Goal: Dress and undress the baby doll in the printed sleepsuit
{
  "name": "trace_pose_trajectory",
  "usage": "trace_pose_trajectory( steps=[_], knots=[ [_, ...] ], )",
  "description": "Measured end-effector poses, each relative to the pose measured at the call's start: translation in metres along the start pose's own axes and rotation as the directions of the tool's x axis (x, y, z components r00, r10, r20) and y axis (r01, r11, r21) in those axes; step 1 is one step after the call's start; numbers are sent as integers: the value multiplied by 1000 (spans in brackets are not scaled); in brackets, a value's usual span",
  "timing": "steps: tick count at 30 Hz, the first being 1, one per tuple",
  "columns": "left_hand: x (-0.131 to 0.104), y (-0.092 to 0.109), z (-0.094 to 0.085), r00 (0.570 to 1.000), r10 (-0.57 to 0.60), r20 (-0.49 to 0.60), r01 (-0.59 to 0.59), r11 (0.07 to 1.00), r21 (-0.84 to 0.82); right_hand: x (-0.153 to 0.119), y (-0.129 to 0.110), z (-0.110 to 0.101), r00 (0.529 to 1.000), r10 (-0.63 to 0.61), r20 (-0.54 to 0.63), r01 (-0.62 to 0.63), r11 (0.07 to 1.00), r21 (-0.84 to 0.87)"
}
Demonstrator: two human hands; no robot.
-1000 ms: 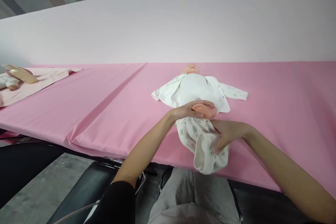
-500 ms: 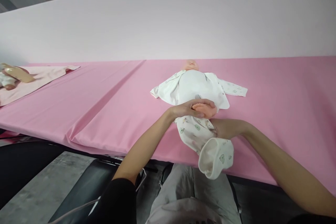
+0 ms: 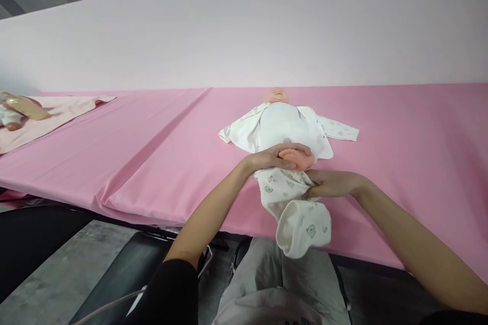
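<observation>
A baby doll (image 3: 278, 95) lies on its back on the pink-covered table, head toward the wall. Its white top (image 3: 244, 129) is spread open at both sides, with the sleeves stretched outward. My left hand (image 3: 276, 156) is closed around the doll's foot (image 3: 298, 159), whose sole faces me. Just below the foot, my right hand (image 3: 326, 184) grips baby pants (image 3: 284, 188) of white cloth with small animal prints. One pant leg (image 3: 305, 228) hangs over the table's near edge, its cuff opening toward me. The right fingertips are partly hidden in the cloth.
The pink tabletop cover (image 3: 171, 142) has a raised fold running across it left of the doll. Another doll (image 3: 25, 107) lies on a pale cloth (image 3: 72, 111) at the far left. A white wall (image 3: 244, 30) stands behind the table. A black chair (image 3: 114, 274) is below left.
My right hand has shifted its hold on the pants, and more of its fingers show. The hanging pant leg has swung a little to the left. My left hand stays on the foot.
</observation>
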State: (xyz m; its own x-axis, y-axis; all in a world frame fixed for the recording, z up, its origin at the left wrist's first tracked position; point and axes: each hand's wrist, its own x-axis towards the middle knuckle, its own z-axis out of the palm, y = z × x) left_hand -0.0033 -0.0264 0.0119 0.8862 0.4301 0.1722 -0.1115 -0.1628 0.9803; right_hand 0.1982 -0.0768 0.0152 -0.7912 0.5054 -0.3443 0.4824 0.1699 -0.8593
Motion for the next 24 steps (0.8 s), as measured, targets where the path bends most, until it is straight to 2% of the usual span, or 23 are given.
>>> trace_pose_trajectory(
  steps=[3,6,10,12,15,17,19,21,24],
  knots=[
    [-1,5,2,1000,-21,17,20,999,29,-2,0,-1,998,46,-42,-48,998,-50],
    [-2,9,2,999,-29,-19,30,998,53,0,1,2,994,42,-102,-45,999,-30],
    [-1,9,3,994,-6,-108,8,1000,17,10,1,13,970,-32,-240,73,983,167],
    [0,8,3,991,-6,-134,5,1000,-5,13,0,17,955,-15,-297,102,955,280],
    [0,9,5,993,-2,-117,3,1000,11,10,-3,17,973,17,-231,77,916,394],
    [1,9,6,996,17,-92,-12,999,51,6,-5,13,992,-34,-120,74,936,345],
    [1,9,6,997,39,-73,-33,996,81,3,-9,10,996,-65,-66,77,979,189],
    [1,9,6,997,47,-61,-42,995,88,1,-12,8,993,-45,-108,47,999,22],
    [1,9,6,997,49,-52,-44,996,76,3,-14,9,978,-16,-206,5,999,-53]
  ],
)
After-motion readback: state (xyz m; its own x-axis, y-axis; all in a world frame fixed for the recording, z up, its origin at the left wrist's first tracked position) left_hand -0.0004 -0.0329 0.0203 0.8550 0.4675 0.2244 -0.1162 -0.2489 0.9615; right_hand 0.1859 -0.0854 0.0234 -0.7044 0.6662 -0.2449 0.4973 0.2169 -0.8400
